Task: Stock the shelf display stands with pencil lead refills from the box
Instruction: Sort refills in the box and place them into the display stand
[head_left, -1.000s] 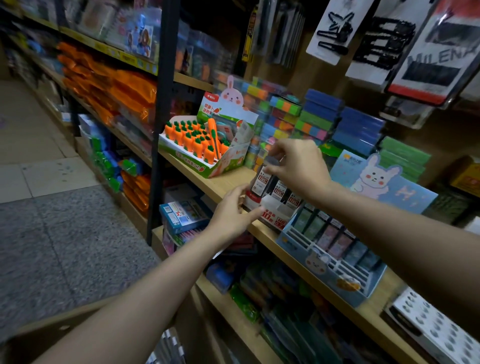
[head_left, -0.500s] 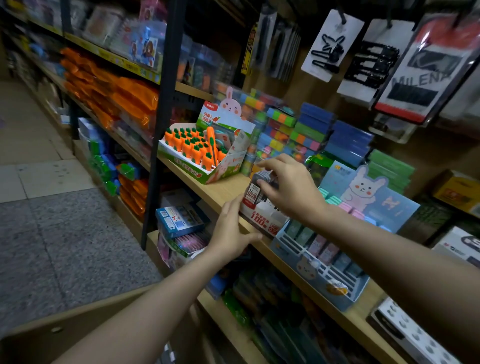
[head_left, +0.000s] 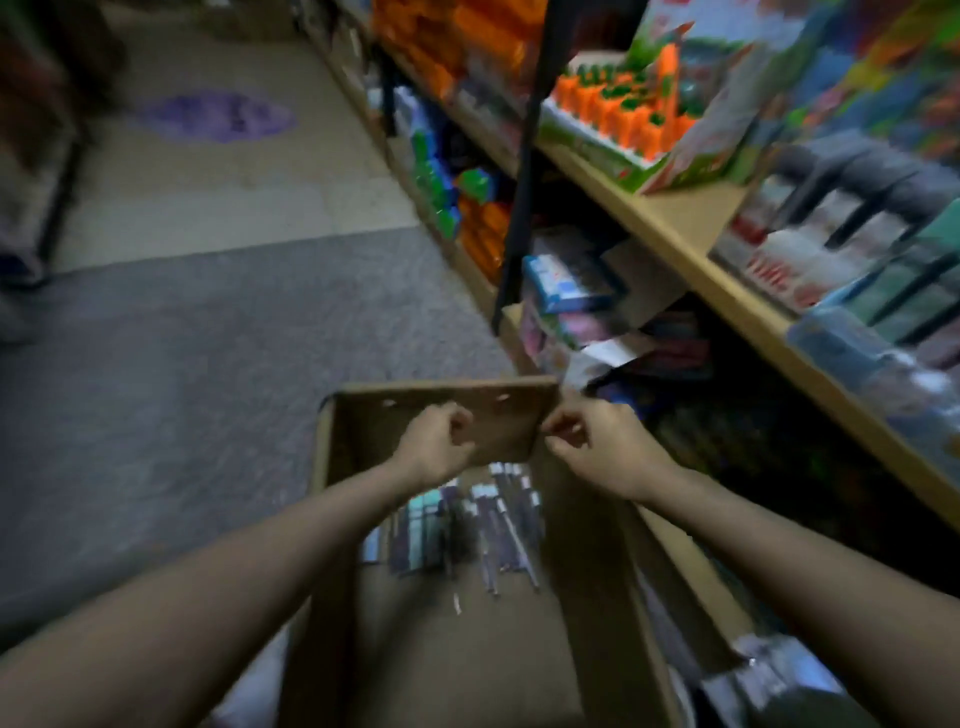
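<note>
Grey aisle floor (head_left: 182, 364) lies beside our cardboard box (head_left: 324, 467). Our left hand (head_left: 436, 444) and right hand (head_left: 589, 447) hover, fingers curled, seemingly holding nothing, though blur leaves that unsure. We judge the lead refills (head_left: 457, 525) lie just below, nearer our left, long axes running away from us.

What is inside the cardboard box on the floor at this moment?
Inside the cardboard box, a loose cluster of slim refill packs lies on the bottom. Both forearms cover part of the interior, and blur hides the labels.

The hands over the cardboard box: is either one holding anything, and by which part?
It cannot be told for sure. Both the left hand and the right hand are curled above the cardboard box, but blur hides whether anything sits in either grip.
</note>
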